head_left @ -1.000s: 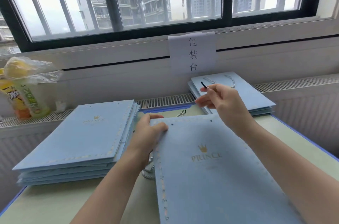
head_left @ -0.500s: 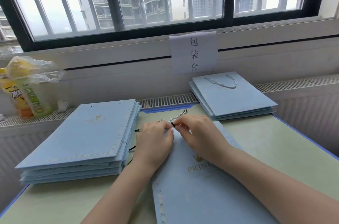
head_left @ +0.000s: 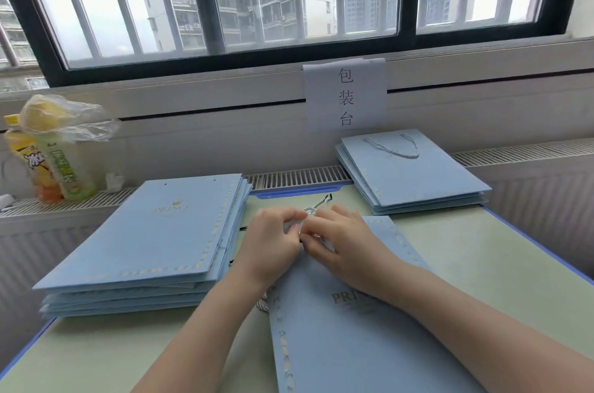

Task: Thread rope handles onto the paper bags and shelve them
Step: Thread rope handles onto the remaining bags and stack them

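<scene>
A flat light-blue paper bag [head_left: 347, 338] lies on the table in front of me. My left hand [head_left: 273, 241] and my right hand [head_left: 340, 241] meet at its top edge, fingers pinched together on a white-and-grey twisted rope handle [head_left: 316, 206] whose black-tipped end sticks out past my fingers. Another bit of rope [head_left: 262, 304] shows under the bag's left edge. A stack of bags without handles [head_left: 160, 232] lies to the left. A smaller stack of bags with a rope handle on top [head_left: 408, 174] sits at the back right.
The green table [head_left: 482, 264] has a blue rim. Drink bottles under a clear plastic bag [head_left: 54, 148] stand on the radiator ledge at the far left. A paper sign [head_left: 345, 96] hangs on the wall below the barred window.
My right hand has come down from above the far stack with the rope's black tip to the bag's top edge. Both hands now pinch the rope together there, and the bag lies flatter.
</scene>
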Demonstrator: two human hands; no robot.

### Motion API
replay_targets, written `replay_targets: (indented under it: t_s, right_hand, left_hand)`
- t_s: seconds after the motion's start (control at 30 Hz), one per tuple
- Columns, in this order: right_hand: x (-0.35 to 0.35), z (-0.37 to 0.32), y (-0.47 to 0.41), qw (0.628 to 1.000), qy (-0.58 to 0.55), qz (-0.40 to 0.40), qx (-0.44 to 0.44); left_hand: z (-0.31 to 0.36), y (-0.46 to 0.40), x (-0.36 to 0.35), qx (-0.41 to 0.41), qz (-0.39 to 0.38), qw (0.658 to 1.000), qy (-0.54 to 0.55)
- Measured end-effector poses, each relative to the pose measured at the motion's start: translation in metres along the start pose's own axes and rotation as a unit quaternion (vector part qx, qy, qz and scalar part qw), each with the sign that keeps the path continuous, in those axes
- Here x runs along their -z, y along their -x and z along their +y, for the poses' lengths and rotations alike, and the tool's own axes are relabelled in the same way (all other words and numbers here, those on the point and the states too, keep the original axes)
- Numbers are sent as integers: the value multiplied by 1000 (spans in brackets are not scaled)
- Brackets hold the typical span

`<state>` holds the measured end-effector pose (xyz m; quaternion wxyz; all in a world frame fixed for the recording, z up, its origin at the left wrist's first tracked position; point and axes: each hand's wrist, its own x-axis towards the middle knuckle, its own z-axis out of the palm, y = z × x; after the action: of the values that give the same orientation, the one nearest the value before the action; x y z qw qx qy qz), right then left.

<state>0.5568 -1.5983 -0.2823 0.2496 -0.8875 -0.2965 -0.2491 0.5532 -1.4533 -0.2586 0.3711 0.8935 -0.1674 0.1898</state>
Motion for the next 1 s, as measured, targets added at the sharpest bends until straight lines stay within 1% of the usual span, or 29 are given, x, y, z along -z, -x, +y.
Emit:
replay_targets:
  t_s: [0.07,0.17,0.23,0.33,0.43,0.63,0.8,1.0]
  right_hand:
    - [0,0,-1,1000,-7,9,0]
    - [0,-1,-2,999,-23,48,-2]
    - [2,-2,-4,996,-46,69,-15]
    - [4,-1,-5,995,-71,61,-24]
    - [3,3,-5,996,-77,49,-11]
    - [7,1,-7,989,-136,29,-42]
    - [9,-6,-7,992,-108,49,-50]
    - [8,1,-7,987,-116,87,-75]
  left_hand:
    - [1,0,0,-11,1,1000,4]
    - [1,0,1,-29,3,1000,9]
    - [4,0,3,-37,21,999,9]
    - [6,1,4,-50,47,998,3]
    - [5,2,4,-55,42,998,0]
    - [6,4,4,-44,45,998,11]
    - [6,5,4,-63,45,997,5]
    - [8,5,6,-68,50,996,17]
